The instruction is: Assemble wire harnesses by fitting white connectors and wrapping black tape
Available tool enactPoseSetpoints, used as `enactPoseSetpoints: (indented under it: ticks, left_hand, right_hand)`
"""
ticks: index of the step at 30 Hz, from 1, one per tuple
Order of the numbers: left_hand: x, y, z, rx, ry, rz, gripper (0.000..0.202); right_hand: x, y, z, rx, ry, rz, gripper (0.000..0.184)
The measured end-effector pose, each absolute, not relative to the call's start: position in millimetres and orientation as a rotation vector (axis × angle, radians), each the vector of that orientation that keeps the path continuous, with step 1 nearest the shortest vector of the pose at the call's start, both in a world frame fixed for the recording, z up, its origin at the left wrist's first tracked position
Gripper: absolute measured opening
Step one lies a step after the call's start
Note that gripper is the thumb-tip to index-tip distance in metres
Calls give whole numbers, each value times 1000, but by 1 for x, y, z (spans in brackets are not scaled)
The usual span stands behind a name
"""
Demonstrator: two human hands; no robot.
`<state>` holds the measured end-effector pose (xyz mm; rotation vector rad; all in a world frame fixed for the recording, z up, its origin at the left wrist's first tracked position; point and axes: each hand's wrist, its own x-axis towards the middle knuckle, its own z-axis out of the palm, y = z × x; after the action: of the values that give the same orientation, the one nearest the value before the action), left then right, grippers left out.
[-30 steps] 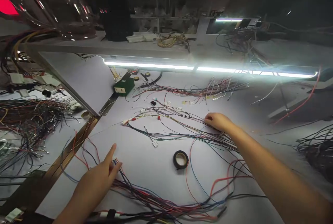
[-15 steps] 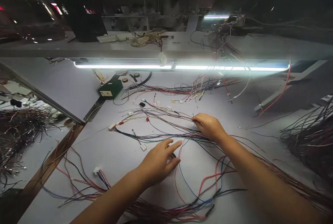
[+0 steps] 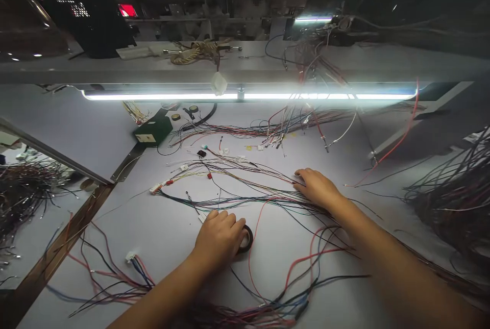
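My left hand (image 3: 219,237) is curled over a black roll of tape (image 3: 247,239) lying on the white table (image 3: 168,227), its fingers closed round the roll's left side. My right hand (image 3: 316,186) rests palm down on a bundle of coloured wires (image 3: 245,186) that runs across the table's middle; its fingers lie flat on the strands. Small white connectors (image 3: 156,187) end the wires at the left. More loose red, blue and black wires (image 3: 291,268) loop near the table's front edge between my forearms.
A green box (image 3: 153,131) sits at the back left under a bright strip light (image 3: 245,96). Another wire bundle (image 3: 268,127) lies along the back. Dense dark wire heaps lie at the far right (image 3: 451,201) and on the left bench (image 3: 23,191). A shelf above carries rope and wires.
My left hand left the connector at the front left, crossed to the right and closed over the tape roll. My right hand stayed on the wire bundle. The view shifted rightwards.
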<state>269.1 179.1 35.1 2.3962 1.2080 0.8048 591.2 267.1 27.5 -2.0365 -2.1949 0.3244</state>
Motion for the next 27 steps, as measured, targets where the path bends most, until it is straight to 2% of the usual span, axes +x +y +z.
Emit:
enactPoseSetpoints:
  ticks: [4,7,11,15,20,24,27]
  left_hand:
    - [275,178,43,2634,1288,237,22]
    - [278,178,46,2661,1290,46,27]
    - [276,178,47,2664,1267,7,26]
    - [276,178,47,2671,1256,-6,26]
    - [277,179,45,2664,1248,-1,27]
    - [276,178,42,2660,1237,10,26]
    - [275,177,41,2663,1230,10,25]
  right_hand:
    - [603,268,21,-2049,-2194,502,18]
    - [603,269,21,-2030,-2144,588,16]
    - [605,267,26,-2018,-2021,651,17]
    - [605,261,30,-1947,-1951,755,27]
    - [603,257,30,-1809,-2057,872,34]
    - [604,262,30,-1777,-2180,738,26]
    - [606,266,29,-1803,-2231,575,27]
